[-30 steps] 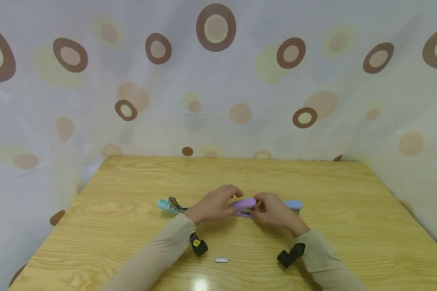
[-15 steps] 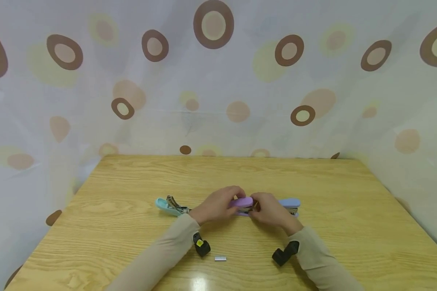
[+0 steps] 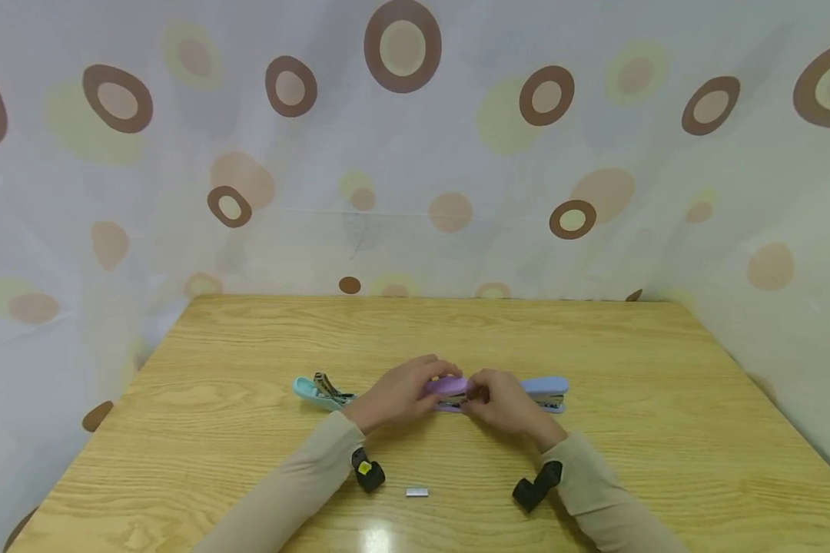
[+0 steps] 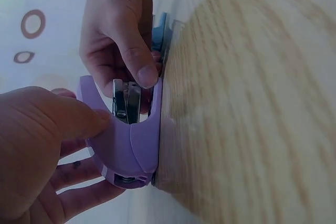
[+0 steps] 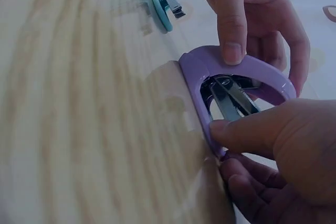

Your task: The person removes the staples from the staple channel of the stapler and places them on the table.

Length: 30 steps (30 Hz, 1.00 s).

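Note:
A purple stapler [image 3: 446, 386] stands on the table between my hands. In the left wrist view, my left hand [image 3: 400, 392] holds the stapler body [image 4: 118, 142] at its hinge end, thumb on one side and fingers on the other. At the front end, my right hand [image 3: 508, 401] pinches the stapler's base between thumb and fingers. The right wrist view shows the purple top cover [image 5: 210, 61] raised in an arch, with the metal magazine [image 5: 228, 100] visible between cover and base. My right fingers partly hide the stapler's tip.
Left of the hands lies a teal stapler [image 3: 311, 390], spread wide with its metal part sticking up. A closed blue stapler [image 3: 545, 385] sits just behind my right hand. A small silver strip, apparently staples [image 3: 417, 492], lies on the wooden table [image 3: 629, 461] nearer to me.
The purple stapler and both hands have shifted slightly left, widening the gap to the blue stapler. My left fingers have come down onto the stapler. The head view has also moved a little.

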### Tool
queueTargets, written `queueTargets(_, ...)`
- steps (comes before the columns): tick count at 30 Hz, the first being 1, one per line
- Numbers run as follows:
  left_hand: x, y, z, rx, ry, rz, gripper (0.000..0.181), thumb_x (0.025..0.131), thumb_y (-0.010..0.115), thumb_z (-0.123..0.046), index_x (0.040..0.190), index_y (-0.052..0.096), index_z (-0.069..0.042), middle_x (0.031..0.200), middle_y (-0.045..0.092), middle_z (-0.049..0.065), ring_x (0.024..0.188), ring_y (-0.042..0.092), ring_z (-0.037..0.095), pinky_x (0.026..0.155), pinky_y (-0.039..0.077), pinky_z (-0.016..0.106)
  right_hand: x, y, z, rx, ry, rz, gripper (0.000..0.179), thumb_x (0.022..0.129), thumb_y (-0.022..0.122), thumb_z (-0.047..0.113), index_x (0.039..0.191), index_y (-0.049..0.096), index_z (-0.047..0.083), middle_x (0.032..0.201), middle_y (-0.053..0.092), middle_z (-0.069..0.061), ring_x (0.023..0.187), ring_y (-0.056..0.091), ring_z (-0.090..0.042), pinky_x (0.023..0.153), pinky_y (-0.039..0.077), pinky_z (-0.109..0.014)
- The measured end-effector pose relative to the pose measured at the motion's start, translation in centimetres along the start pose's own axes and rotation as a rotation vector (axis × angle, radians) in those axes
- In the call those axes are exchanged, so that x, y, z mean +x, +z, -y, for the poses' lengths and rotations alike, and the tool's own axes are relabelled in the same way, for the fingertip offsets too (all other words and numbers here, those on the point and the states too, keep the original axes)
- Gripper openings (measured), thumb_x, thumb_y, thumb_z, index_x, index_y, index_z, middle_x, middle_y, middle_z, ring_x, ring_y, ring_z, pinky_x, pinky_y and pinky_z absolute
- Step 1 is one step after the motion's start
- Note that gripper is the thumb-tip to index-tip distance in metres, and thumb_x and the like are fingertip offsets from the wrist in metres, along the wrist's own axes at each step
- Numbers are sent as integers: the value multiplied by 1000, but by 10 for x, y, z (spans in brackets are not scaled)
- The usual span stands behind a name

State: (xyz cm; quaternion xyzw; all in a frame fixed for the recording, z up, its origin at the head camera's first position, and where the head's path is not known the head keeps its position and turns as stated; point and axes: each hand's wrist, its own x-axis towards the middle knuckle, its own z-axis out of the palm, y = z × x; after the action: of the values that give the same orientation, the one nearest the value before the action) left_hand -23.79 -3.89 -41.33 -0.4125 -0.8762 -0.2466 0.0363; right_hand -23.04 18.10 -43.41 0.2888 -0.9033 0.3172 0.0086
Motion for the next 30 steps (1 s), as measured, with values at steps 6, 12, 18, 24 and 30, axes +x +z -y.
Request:
queueTargets(6,-1,-1,0,43,34,16,45,92,62,-6,133,58,-24,107,58,0,89,53,10,75,47,22,-2,4,-1,55,31,-32,8,81,73,6,80,66,8,78,59,0,65,48,-4,58,43,-21)
queueTargets(12,1,0,-1,72,62,15,46,90,61,-2,131,58,-23,104,55,1,86,51,10,72,45,21,-3,6,-4,72,38,-54,5,82,73,7,82,67,7,78,60,0,66,49,-4,59,43,-21)
queueTargets(18,0,-2,-2,69,87,15,46,86,61,1,127,59,-20,102,53,2,83,50,11,70,44,21,-3,10,-2,98,37,-73,6,81,73,7,84,68,5,81,62,-2,68,50,-5,61,44,-21)
queueTargets(24,-6,-5,3,-37,67,10,43,89,60,0,130,54,-15,106,51,3,89,52,12,77,48,24,-3,11,0,110,44,-79,4,81,72,4,84,69,5,82,64,-3,67,52,-3,61,45,-20)
queueTargets(30,-13,-3,5,-96,68,-5,41,97,54,-5,136,49,-17,107,47,4,84,49,12,71,45,20,-6,7,2,118,57,-81,5,82,72,5,85,69,4,82,63,-4,67,51,-4,60,44,-21)
